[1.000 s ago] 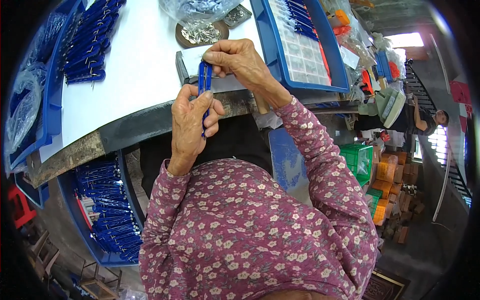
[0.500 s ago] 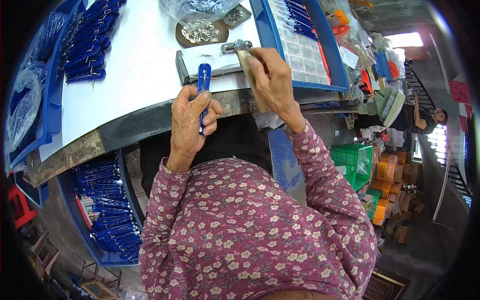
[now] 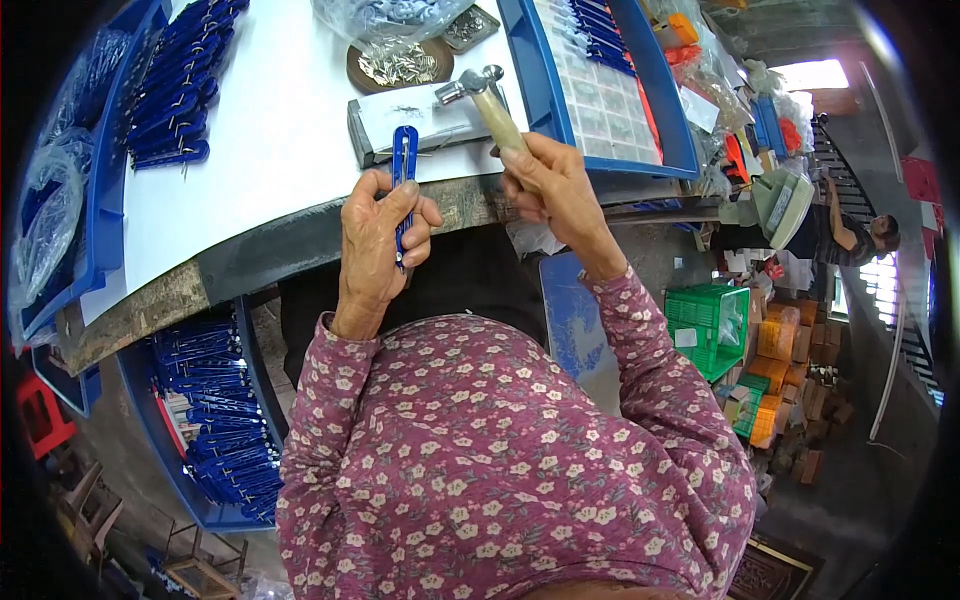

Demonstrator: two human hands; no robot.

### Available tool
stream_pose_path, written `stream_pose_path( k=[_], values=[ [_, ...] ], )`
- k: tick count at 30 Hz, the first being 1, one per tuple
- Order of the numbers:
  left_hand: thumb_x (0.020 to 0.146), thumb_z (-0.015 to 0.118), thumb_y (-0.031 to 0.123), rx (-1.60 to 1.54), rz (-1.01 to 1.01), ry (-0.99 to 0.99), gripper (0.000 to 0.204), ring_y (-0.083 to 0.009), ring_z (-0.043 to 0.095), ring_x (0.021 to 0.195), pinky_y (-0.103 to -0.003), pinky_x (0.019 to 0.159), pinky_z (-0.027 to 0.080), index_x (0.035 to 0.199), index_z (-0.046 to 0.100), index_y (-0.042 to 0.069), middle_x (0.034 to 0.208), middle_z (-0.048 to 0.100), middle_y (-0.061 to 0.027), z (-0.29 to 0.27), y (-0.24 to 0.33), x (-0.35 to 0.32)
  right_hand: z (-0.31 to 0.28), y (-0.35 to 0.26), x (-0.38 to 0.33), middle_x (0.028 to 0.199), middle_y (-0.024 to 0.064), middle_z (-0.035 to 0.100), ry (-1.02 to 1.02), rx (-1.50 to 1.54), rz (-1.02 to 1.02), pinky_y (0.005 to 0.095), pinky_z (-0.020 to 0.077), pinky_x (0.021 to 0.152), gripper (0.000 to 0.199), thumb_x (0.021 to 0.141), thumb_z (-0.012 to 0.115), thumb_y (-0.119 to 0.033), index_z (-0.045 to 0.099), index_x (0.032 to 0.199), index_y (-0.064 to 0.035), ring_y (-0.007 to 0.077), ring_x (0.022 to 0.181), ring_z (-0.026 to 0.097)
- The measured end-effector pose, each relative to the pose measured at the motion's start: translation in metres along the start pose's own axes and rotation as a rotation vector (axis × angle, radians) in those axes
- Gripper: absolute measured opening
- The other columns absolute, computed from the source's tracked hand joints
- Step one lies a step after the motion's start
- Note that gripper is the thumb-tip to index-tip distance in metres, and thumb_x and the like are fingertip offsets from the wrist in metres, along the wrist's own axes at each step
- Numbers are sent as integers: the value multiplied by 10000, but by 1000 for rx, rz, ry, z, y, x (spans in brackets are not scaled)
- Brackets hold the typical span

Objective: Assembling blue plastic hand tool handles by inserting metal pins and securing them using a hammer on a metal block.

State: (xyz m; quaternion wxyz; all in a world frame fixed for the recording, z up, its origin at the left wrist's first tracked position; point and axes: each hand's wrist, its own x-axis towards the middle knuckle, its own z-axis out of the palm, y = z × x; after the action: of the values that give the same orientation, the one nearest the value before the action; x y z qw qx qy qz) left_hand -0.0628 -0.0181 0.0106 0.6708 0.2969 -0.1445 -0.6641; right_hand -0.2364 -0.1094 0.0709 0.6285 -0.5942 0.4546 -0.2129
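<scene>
Upright in my left hand (image 3: 375, 245) is a narrow blue slotted handle (image 3: 405, 148), gripped between thumb and fingers. A thin metal pin sticks out sideways near its upper part. The handle's top overlaps the near edge of a metal block (image 3: 425, 115) on the table. My right hand (image 3: 560, 195) is closed around the pale wooden grip of a hammer (image 3: 497, 118). The steel hammer head is raised over the block's right part, apart from the blue handle. Behind the block stands a round brown dish (image 3: 355, 72) of small metal pins.
Blue trays with more blue handles (image 3: 185, 90) lie at the left and below the table (image 3: 205, 510). A blue tray (image 3: 600, 165) with a clear compartment box stands right. Plastic bags (image 3: 390, 20) lie behind the dish. Another person (image 3: 850, 235) stands far right, near green crates (image 3: 705, 320).
The hammer head has swung slightly left and its handle has tilted, while my right hand has moved down and a little right. My left hand has stayed nearly still with the blue handle.
</scene>
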Motion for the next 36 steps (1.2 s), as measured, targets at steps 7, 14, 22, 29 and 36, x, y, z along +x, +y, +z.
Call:
stream_pose_path(
  k=[7,14,22,29,36],
  values=[
    [889,468,102,-6,11,-18,134,-40,355,438,-161,334,284,844,352,52,678,534,-140,-3,-1,0,15,-6,-7,621,7,495,131,-568,-439,210,357,437,238,884,535,-202,547,989,11,48,519,452],
    [885,478,109,12,0,-7,142,-41,357,441,-159,335,286,847,353,55,678,534,-135,-3,-1,0,16,-20,-4,651,58,509,131,-935,-621,249,373,482,231,873,540,-148,533,1038,13,89,554,479],
    [884,484,112,4,-5,-24,145,-41,364,452,-160,338,286,836,360,55,679,534,-137,-3,1,0,17,-12,-2,600,77,479,135,-1110,-636,290,370,446,156,867,532,-123,522,975,-11,126,485,471],
    [881,488,109,18,-10,-17,149,-42,363,452,-162,341,286,836,360,49,682,534,-140,-4,2,-1,19,-37,-6,598,32,471,151,-874,-808,242,325,411,159,863,547,-124,531,971,-9,90,472,423],
    [880,489,110,6,-25,-31,147,-41,364,453,-164,341,287,848,362,43,686,534,-140,-1,3,0,17,-23,-7,649,37,523,310,-667,-998,243,348,428,175,846,566,-103,518,987,-12,103,476,444]
  ],
)
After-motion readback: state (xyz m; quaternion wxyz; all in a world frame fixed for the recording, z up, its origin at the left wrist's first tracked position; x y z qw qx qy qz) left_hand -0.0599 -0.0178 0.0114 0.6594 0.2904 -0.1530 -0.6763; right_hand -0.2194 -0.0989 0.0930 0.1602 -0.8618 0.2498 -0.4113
